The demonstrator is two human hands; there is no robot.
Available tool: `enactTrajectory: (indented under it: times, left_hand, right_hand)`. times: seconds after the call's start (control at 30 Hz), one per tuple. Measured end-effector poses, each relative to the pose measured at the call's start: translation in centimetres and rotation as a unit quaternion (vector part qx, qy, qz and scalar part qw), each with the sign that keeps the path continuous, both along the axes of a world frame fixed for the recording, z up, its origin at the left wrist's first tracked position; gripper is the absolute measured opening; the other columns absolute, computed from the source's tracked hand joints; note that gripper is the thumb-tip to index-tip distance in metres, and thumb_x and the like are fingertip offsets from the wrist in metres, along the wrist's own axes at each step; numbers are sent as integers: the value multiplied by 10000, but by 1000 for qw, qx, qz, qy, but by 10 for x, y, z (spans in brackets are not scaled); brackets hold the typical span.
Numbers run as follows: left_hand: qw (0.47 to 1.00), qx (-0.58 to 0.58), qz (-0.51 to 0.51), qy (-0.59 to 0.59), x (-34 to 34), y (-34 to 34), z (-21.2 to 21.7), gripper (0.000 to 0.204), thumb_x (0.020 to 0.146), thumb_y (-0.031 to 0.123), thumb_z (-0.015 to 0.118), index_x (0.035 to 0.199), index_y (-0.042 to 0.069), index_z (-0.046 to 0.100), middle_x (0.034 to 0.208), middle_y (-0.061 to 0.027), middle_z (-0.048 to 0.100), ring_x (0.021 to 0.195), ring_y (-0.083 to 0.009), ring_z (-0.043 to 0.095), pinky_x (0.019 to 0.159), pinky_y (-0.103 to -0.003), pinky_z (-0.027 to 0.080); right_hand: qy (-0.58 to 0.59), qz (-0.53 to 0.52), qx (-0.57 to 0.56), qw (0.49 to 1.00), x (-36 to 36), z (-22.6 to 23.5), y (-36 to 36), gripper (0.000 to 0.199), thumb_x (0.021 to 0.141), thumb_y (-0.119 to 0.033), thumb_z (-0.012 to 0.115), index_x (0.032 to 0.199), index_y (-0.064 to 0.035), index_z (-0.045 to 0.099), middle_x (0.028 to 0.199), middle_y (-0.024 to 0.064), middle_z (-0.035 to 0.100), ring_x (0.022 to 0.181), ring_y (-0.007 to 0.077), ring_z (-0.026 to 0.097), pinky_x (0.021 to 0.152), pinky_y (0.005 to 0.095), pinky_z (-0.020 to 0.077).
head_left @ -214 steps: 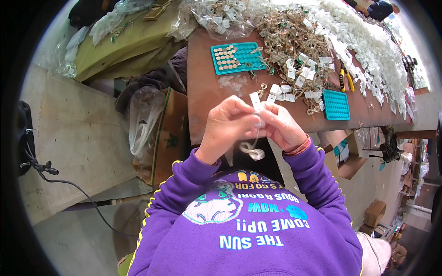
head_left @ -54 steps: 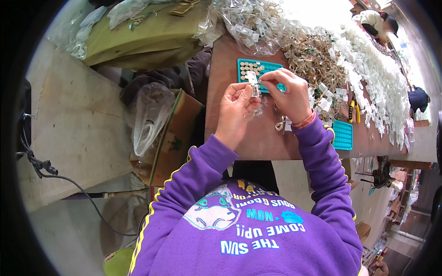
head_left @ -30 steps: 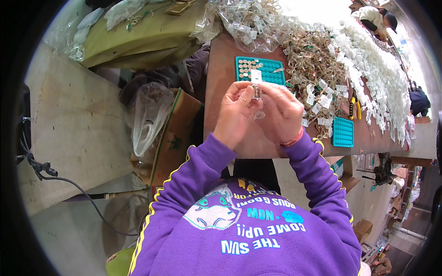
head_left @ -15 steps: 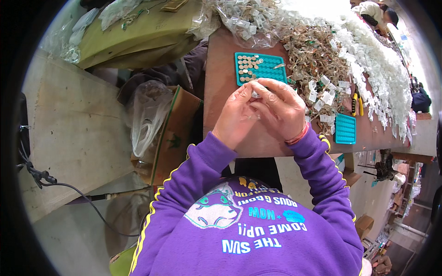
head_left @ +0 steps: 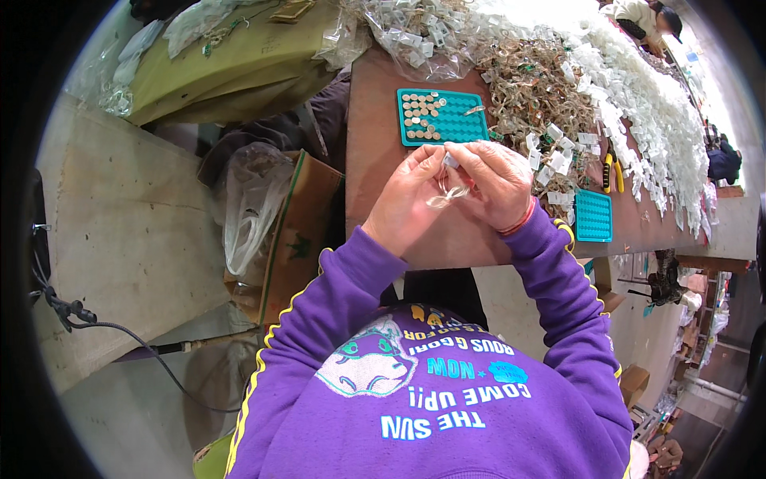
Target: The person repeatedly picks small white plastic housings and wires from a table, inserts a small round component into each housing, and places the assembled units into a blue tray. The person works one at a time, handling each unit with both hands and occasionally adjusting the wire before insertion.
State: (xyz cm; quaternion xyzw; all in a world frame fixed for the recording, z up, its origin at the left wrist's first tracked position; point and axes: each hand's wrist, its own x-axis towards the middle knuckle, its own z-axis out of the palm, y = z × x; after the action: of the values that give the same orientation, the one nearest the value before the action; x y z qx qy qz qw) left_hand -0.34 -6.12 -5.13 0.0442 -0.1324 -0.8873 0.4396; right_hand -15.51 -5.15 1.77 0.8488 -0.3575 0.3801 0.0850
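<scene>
My left hand (head_left: 404, 198) and my right hand (head_left: 499, 182) meet above the brown table, just in front of a teal tray. Between their fingertips they pinch a small pale plastic case (head_left: 451, 162), partly covered by the fingers. A loop of thin, clear-looking wire (head_left: 448, 195) hangs from it between my palms. Round, silvery coin cells (head_left: 416, 105) sit in the left part of the teal tray (head_left: 463, 120). A narrow metallic strip (head_left: 474, 110) lies near that tray's right side.
To the right heap many wire bundles with white cases (head_left: 531, 92) and a long white pile (head_left: 638, 152). Yellow-and-black pliers (head_left: 613, 172) lie beside a second teal tray (head_left: 594, 215). A cardboard box (head_left: 299, 231) with a plastic bag (head_left: 257, 211) stands left. Another person (head_left: 645, 22) is at far right.
The wire loop now hangs more plainly between my palms, and the pale case shows more. My hands stay together. The whole view has shifted slightly.
</scene>
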Motion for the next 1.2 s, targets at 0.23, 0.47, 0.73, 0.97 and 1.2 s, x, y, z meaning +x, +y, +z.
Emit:
enactTrajectory:
  times: [0.23,0.47,0.73,0.97,1.2]
  left_hand:
    - [990,18,138,-32,2,-7,4,146,969,118,568,1106,67,558,1050,-120,637,959,-221,648,848,-348,548]
    - [993,30,114,-23,2,-6,-1,174,951,127,596,1117,83,566,1054,-109,638,1019,-260,624,907,-421,517]
    - [998,45,38,-26,1,-2,-1,222,960,178,599,1163,96,561,1053,-75,631,1009,-196,615,809,-350,529]
    - [999,26,28,-15,0,-2,2,174,988,227,562,1099,93,565,1015,-32,617,939,-132,614,801,-305,525]
    - [983,-45,84,-159,-1,6,14,194,951,162,584,1114,61,556,1066,-34,614,986,-136,608,862,-282,503]
  right_hand:
    - [-124,-121,233,957,5,-5,22,215,795,-91,684,1009,-93,702,927,99,679,820,295,659,748,371,535]
    - [-106,-131,265,949,-1,-20,40,251,815,-90,695,1064,-69,673,959,108,674,866,262,665,760,323,531]
    - [-202,-13,282,938,1,-15,7,456,784,-38,731,1227,-65,626,1072,93,659,948,174,665,805,273,544]
    - [-73,-9,103,992,1,-16,6,405,746,14,683,1149,-27,662,1100,138,674,946,279,679,811,338,555]
    - [-20,-16,99,995,-11,-9,3,403,690,-53,713,1089,-37,664,1004,115,677,861,262,676,741,346,564]
